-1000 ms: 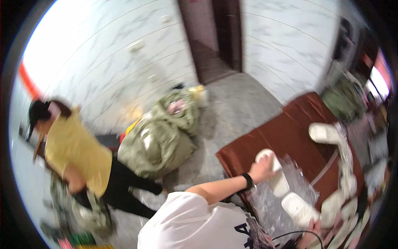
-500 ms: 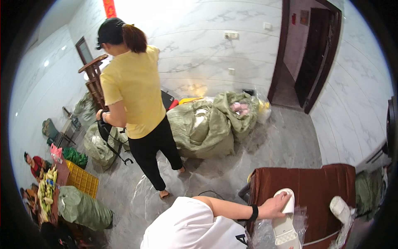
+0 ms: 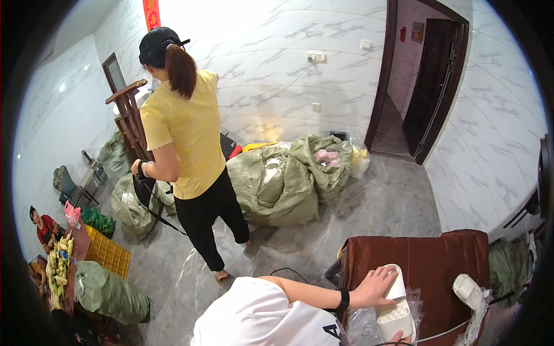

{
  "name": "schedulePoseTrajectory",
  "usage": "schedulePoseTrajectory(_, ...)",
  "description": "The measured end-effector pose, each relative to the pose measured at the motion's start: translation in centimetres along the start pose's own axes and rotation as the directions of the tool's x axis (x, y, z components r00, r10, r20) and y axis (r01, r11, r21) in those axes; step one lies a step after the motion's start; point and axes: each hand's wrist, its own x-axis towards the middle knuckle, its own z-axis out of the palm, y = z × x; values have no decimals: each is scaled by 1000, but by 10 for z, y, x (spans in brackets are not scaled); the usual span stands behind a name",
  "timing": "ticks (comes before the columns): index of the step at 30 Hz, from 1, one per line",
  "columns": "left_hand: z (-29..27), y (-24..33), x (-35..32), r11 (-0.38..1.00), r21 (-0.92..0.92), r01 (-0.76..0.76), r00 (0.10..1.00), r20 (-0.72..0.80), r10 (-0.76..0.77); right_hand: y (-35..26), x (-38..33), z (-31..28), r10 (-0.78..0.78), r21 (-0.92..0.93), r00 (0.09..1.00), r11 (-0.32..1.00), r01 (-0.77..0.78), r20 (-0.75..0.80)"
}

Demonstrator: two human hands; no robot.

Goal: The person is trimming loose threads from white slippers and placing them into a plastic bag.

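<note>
Landmark: brown cloth-covered surface (image 3: 430, 259), lower right. White molded slipper with bumpy footbed (image 3: 395, 315) sits over its near-left part, strap end pointing away, heel end toward lower edge. Left hand (image 3: 372, 288), black band (image 3: 344, 300) on wrist, grasps slipper at strap; fingers laid across the top, thumb along strap edge. Right hand (image 3: 398, 337) only partly in frame: fingertips at slipper's heel end, grip can't tell. Crinkled clear plastic bag (image 3: 362, 327) beside and under slipper, on same brown surface. White footwear in clear plastic (image 3: 472, 293) on its right side; pale thin cord (image 3: 447, 334) along its near edge. Green woven sack (image 3: 511, 268) just right of brown surface. Beyond it, to the left: big green woven sack (image 3: 277, 202) touching smaller green sack with pink items (image 3: 330, 179). Person in yellow top and black pants (image 3: 187, 138) stands well left of brown surface, back turned. Farther left: yellow plastic crate (image 3: 108, 254), upright green sack (image 3: 112, 291).
</note>
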Motion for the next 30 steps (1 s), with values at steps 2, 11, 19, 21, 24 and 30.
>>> schedulePoseTrajectory(2, -6, 4, -1, 997, 54, -58, 989, -131, 65, 0, -1, 3, 65, 75, 998, 995, -66, 10)
schedulePoseTrajectory(11, -62, 16, -2, 801, -596, -64, 992, -123, -13, -18, -8, 3, 214, 245, 974, 942, -227, 81)
schedulePoseTrajectory(19, -63, 32, -21, 824, -555, -108, 981, -195, -2, -53, -10, 21, 208, 341, 966, 906, -249, 153)
schedulePoseTrajectory(21, -69, 35, -21, 821, -556, -129, 978, -208, 13, -37, -7, 12, 212, 371, 953, 885, -282, 218)
schedulePoseTrajectory(24, -72, 40, -26, 740, -661, -125, 979, -202, -15, -13, -2, 10, 191, 423, 946, 858, -291, 262)
schedulePoseTrajectory(30, -74, 42, -33, 737, -664, -126, 977, -213, -25, 11, -2, 1, 260, 404, 922, 839, -363, 287)
